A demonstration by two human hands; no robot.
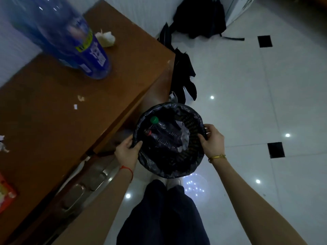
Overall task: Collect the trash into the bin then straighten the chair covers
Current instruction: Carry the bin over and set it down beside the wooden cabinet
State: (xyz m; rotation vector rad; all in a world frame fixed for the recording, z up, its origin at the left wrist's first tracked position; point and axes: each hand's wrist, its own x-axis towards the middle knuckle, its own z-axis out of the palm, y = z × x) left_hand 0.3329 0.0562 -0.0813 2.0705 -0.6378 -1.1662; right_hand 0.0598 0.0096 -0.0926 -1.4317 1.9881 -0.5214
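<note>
A round black bin (192, 162) lined with a dark plastic bag is held above the white floor, beside the brown table's corner. My left hand (126, 149) grips its left rim and my right hand (213, 140) grips its right rim. Inside lie a clear crushed bottle with a green cap (154, 120), a second bottle with a red cap (148, 133) and some white paper. On the table (53, 129) stand a large blue water bottle (70, 38), a crumpled white tissue (105, 38) behind it and small paper scraps (75, 106).
More crumpled paper (3, 145) and a red packet (5, 191) lie at the table's left edge. Black cloth (184, 75) hangs beside the table. A black bag (200, 20) sits on the floor at the back. My legs are below the bin.
</note>
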